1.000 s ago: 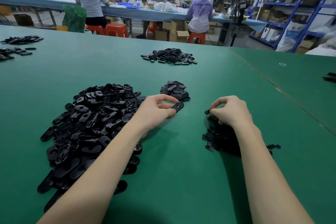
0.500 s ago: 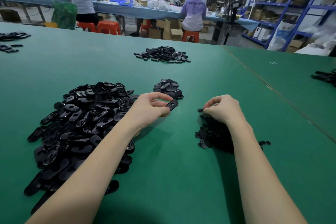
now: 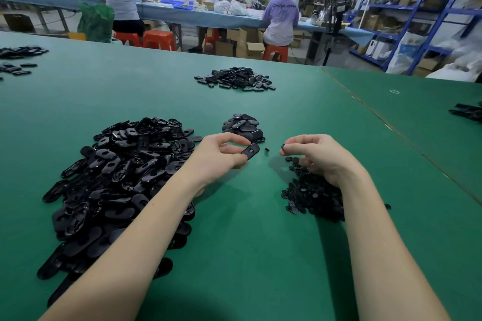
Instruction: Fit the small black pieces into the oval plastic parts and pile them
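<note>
With the oval part (image 3: 250, 151) pinched in the left hand (image 3: 221, 156), the small black piece (image 3: 283, 147), pinched by the right hand (image 3: 317, 156) at its 3 o'clock, was best aligned squarely with the slot before pressing.

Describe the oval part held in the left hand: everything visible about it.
The oval part is a flat, elongated black piece, apparently glossy plastic, with a slot-shaped opening near its middle. The left hand pinches its near end between thumb and fingers, holding it tilted above the green table; its far end points toward the small stack of ovals. Nothing else touches it.
</note>
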The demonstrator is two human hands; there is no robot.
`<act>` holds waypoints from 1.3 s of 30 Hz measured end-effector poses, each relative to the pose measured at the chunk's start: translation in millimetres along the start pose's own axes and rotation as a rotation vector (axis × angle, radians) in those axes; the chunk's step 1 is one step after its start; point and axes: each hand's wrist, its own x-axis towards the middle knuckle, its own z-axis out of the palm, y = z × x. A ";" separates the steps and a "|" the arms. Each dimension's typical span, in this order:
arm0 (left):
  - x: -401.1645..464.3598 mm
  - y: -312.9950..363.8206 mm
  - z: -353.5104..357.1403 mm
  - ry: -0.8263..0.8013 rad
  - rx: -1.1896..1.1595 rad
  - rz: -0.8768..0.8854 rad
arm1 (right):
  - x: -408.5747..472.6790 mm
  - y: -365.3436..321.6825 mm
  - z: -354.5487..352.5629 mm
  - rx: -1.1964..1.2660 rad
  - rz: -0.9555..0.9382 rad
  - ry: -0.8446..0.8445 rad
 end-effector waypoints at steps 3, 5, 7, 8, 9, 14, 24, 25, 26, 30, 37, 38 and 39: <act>0.2 -0.3 0.9 -0.006 -0.011 0.009 | -1.0 -1.6 3.1 0.067 -0.044 -0.088; 0.7 -0.4 1.4 -0.006 -0.024 0.018 | -1.4 -4.1 8.1 0.064 -0.096 -0.144; 0.9 -0.6 0.8 -0.010 -0.026 0.027 | -1.3 -6.9 15.4 0.030 -0.140 -0.188; 0.9 -0.9 0.2 -0.016 -0.025 0.034 | -1.1 -7.8 19.3 0.001 -0.154 -0.197; 1.3 -1.2 -0.6 -0.024 -0.024 0.044 | -0.6 -8.5 22.6 -0.032 -0.163 -0.191; 3.1 -1.9 -2.3 -0.028 -0.044 0.063 | 1.7 -8.5 27.3 -0.098 -0.173 -0.132; 4.0 -1.8 -3.9 -0.083 -0.138 0.055 | 1.7 -7.3 28.6 -0.109 -0.173 -0.122; 4.1 -2.1 -4.3 -0.084 -0.142 0.058 | 2.2 -7.5 28.9 -0.106 -0.173 -0.121; 4.3 -2.5 -4.4 -0.084 -0.144 0.060 | 2.6 -7.6 29.2 -0.102 -0.173 -0.122; 4.6 -3.0 -4.4 -0.091 -0.162 0.059 | 2.3 -8.9 30.0 -0.110 -0.172 -0.114; 3.2 -1.8 -5.6 -0.072 -0.190 0.061 | 0.3 -11.0 35.0 -0.112 -0.162 -0.115; 3.3 -1.9 -5.7 -0.069 -0.189 0.059 | -0.1 -11.6 35.7 -0.118 -0.159 -0.114; 3.2 -2.0 -5.6 -0.066 -0.189 0.057 | -0.5 -12.4 36.3 -0.126 -0.160 -0.109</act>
